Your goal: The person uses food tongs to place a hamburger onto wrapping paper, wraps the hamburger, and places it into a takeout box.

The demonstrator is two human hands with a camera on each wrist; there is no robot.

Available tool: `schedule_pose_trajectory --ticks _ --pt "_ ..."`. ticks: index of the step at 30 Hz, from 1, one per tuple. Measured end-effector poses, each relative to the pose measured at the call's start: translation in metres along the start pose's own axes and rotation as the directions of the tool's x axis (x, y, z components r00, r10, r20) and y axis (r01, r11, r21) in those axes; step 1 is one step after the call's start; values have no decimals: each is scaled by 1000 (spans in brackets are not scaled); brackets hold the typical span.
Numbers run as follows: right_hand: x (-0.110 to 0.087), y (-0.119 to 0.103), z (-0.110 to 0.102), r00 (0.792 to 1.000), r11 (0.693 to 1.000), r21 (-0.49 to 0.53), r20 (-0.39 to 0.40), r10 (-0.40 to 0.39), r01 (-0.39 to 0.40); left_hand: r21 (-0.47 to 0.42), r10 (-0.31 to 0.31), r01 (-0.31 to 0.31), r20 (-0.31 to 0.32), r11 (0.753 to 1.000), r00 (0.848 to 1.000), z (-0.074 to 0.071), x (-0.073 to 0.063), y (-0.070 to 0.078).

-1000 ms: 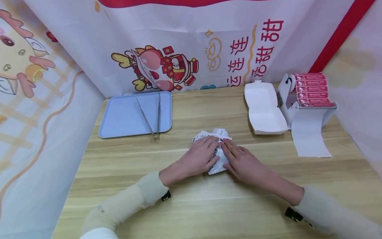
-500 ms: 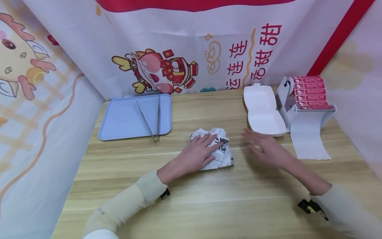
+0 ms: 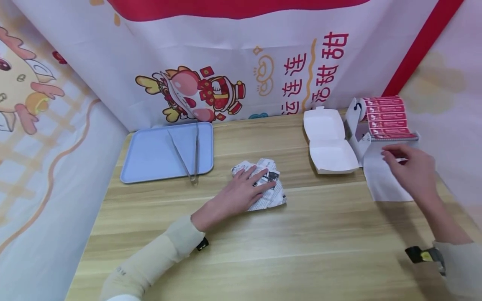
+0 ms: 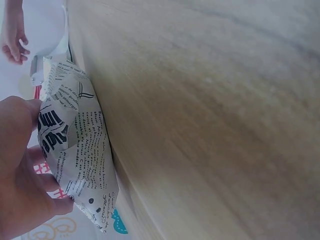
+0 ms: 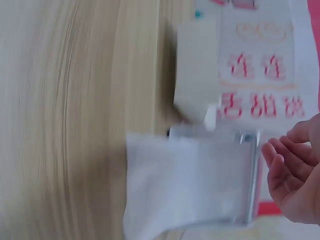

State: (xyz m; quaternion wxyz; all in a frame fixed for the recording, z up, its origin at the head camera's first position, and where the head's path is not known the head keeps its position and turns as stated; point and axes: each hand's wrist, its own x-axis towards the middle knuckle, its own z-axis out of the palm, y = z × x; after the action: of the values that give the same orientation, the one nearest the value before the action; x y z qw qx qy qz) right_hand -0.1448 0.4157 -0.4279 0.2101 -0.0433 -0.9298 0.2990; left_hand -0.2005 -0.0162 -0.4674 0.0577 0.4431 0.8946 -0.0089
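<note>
A packet wrapped in newsprint-patterned paper (image 3: 276, 193) lies at the middle of the wooden table. My left hand (image 3: 241, 190) rests on top of it with fingers spread; in the left wrist view the fingers of the left hand (image 4: 25, 170) lie along the upper side of the folded paper (image 4: 82, 140). My right hand (image 3: 410, 167) hovers in front of the label dispenser, over its hanging white strip (image 3: 382, 179), fingers loosely bent and holding nothing. A roll of red printed labels (image 3: 385, 117) sits in the dispenser (image 5: 250, 175).
An open white clamshell box (image 3: 333, 154) stands just left of the dispenser. At the back left, metal tongs (image 3: 180, 154) lie across a blue tray (image 3: 144, 163), their joined end past its front edge. A printed cloth (image 3: 233, 42) hangs behind the table.
My right hand has left the wrapped packet and moved right to the label dispenser. The left hand stays on the packet, which has turned a little.
</note>
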Motion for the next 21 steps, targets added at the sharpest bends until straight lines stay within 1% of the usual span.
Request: schedule_pose_trajectory --ticks 1,3,7,8,9,11,12,14,15,16,18,19,21 --pt "2 6 -2 999 1000 -7 -28 22 -22 4 0 0 -5 1000 1000 0 -1 -1" --pt "5 17 -5 995 996 -23 -47 84 -85 6 -1 1 -15 1000 1000 1 -1 -1" --pt "10 36 -6 976 976 -47 -46 211 -213 -1 1 -1 -11 1000 1000 2 -2 -1" --pt "12 38 -4 973 973 -50 -60 222 -225 -1 1 -1 -7 1000 1000 2 -2 -1" --pt "14 40 -3 973 974 -57 -84 214 -219 1 2 -2 -2 1000 1000 2 -2 -1" --pt "20 40 0 979 980 -83 -110 172 -181 1 2 -2 2 1000 1000 1 -3 -2" --pt "22 40 2 984 984 -99 -111 136 -148 2 2 -2 2 1000 1000 1 -3 -2" --pt "27 39 6 994 990 -138 -105 23 -38 6 3 -3 -5 1000 1000 2 -3 -1" --pt "30 38 8 996 988 -152 -86 -32 19 6 1 -1 -9 1000 1000 3 -3 -1" --pt "34 37 9 995 984 -165 -62 -76 65 6 0 0 -14 1000 1000 3 -3 -1" --pt "40 36 13 986 971 -181 -35 -162 153 9 -1 1 -18 1000 1000 3 -3 -1" --pt "42 35 14 981 964 -193 -28 -192 183 7 0 0 -18 1000 1000 3 -3 -1" --pt "45 35 15 976 953 -220 -16 -217 208 8 6 -6 -18 1000 1000 3 -3 -1"
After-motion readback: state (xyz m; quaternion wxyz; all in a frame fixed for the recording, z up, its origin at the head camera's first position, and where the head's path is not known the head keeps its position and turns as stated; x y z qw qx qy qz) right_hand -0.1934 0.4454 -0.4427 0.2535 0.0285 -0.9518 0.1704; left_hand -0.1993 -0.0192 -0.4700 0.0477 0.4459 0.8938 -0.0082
